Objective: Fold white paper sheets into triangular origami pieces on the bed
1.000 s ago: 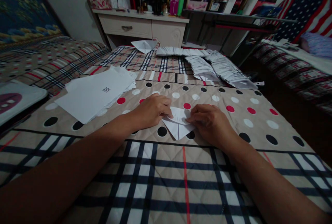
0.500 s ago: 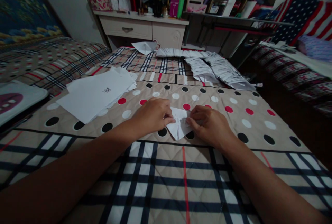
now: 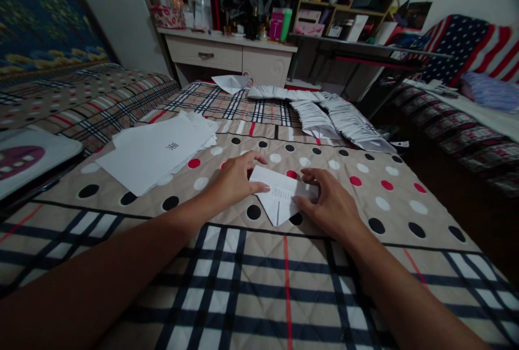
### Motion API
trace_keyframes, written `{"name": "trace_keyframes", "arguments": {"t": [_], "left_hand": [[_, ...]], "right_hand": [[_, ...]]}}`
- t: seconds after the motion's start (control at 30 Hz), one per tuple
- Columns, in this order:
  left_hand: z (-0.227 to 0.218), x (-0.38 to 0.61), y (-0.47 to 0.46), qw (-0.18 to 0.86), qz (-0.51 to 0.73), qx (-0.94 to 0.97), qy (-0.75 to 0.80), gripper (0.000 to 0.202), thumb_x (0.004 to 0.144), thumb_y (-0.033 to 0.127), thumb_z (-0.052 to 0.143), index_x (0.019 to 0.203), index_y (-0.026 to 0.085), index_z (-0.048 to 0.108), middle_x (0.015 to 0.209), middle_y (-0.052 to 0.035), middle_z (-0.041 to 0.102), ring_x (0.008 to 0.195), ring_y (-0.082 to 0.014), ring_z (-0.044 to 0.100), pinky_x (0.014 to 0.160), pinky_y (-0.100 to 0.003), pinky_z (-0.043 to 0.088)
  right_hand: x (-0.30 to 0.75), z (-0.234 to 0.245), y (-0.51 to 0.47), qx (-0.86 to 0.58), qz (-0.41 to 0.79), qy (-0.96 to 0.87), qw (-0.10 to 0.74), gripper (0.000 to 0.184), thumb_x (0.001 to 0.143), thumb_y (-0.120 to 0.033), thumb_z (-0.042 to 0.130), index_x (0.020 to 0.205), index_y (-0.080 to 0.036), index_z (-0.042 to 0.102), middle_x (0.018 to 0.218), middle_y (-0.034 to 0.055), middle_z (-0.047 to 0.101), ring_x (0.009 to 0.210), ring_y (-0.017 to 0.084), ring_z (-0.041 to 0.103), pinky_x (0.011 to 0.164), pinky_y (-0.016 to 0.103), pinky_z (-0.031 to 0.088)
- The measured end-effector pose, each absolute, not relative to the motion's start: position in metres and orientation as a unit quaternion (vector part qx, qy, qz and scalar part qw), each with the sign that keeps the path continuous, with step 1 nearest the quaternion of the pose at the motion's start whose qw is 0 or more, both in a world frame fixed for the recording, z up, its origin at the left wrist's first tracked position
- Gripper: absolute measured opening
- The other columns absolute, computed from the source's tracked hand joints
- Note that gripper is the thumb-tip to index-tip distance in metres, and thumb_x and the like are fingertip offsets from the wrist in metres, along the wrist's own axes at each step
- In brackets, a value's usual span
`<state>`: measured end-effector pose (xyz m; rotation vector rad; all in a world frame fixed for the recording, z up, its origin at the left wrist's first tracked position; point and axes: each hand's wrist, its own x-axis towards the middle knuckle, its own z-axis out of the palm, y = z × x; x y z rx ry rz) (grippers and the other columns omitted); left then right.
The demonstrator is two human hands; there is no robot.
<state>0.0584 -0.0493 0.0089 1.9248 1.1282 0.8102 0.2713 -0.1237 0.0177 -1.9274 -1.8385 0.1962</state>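
A small folded white paper [image 3: 281,199] lies on the polka-dot bedspread between my two hands, its pointed end toward me and printed text across its middle. My left hand [image 3: 235,178] grips its upper left corner, thumb on top and index finger stretched out beyond the edge. At the right side, my right hand [image 3: 330,201] holds the paper with the thumb pressed on its face and the fingers curled around the edge. To the left rests a pile of flat white sheets [image 3: 154,150], the top one bearing a small dark mark.
Long rows of folded papers [image 3: 351,120] lie at the far right of the bed. Near them is a separate folded sheet [image 3: 230,83]. A white case-like object with a purple oval [image 3: 24,158] sits at the left. Behind the bed stands a drawer cabinet [image 3: 211,53].
My hands have moved slightly apart, and the left fingers have opened out. More of the folded paper's upper part now shows. The camera view has tilted up a little.
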Motion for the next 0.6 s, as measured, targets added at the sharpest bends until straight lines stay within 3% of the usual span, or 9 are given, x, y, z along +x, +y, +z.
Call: {"name": "trace_keyframes", "arguments": {"t": [0.1,0.27,0.5,0.6], "left_hand": [[0.010,0.062,-0.047,0.462,0.415,0.654,0.431,0.040,0.057,0.020,0.082,0.090,0.016,0.060,0.083,-0.0037,0.071,0.073,-0.0181,0.068,0.065,-0.028,0.052],[0.010,0.065,-0.049,0.491,0.508,0.586,0.397,0.032,0.061,0.029,0.082,0.083,0.013,0.064,0.081,-0.0033,0.071,0.072,-0.0150,0.066,0.067,-0.026,0.053],[0.013,0.067,-0.054,0.478,0.540,0.571,0.393,0.027,0.064,0.030,0.081,0.079,0.014,0.065,0.080,-0.0016,0.070,0.072,-0.0141,0.066,0.068,-0.024,0.052],[0.011,0.067,-0.053,0.510,0.553,0.527,0.396,0.030,0.063,0.032,0.082,0.083,0.014,0.066,0.084,-0.0028,0.073,0.075,-0.0149,0.067,0.071,-0.025,0.053]], "right_hand": [[0.272,0.017,-0.121,-0.708,0.176,-0.607,0.316,0.049,0.069,-0.029,0.068,0.116,-0.021,0.060,0.103,0.0079,0.068,0.086,0.025,0.065,0.075,0.040,0.050],[0.267,0.015,-0.120,-0.597,0.409,-0.451,0.522,0.039,0.062,-0.029,0.074,0.097,-0.019,0.060,0.088,0.0050,0.070,0.076,0.020,0.066,0.065,0.032,0.052],[0.263,0.016,-0.124,-0.550,0.405,-0.393,0.616,0.042,0.065,-0.027,0.072,0.104,-0.020,0.057,0.099,0.0057,0.068,0.081,0.020,0.066,0.067,0.031,0.054],[0.265,0.017,-0.125,-0.540,0.351,-0.442,0.624,0.045,0.069,-0.027,0.068,0.112,-0.022,0.054,0.093,0.0043,0.066,0.082,0.020,0.065,0.067,0.031,0.053]]}}
